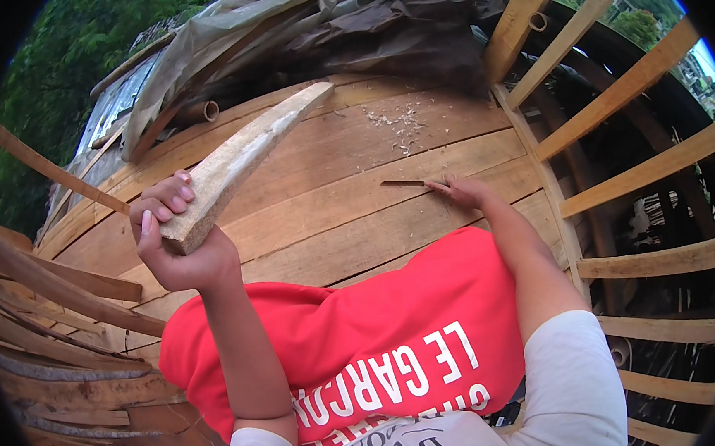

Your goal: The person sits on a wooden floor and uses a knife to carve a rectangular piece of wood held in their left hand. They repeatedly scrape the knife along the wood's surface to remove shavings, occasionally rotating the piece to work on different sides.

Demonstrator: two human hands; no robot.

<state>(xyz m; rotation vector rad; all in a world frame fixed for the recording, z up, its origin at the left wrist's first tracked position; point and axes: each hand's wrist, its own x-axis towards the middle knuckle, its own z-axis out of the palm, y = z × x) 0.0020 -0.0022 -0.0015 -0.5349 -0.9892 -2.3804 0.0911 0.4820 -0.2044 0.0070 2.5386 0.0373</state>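
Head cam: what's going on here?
A person leans over a curved plank deck. The left hand grips the thick end of a tapered wood wedge, raised off the planks. The right hand rests on the deck, fingertips on a thin dark sliver lying flat. Wood shavings lie further up the planks, and a crumpled tarp sits beyond them.
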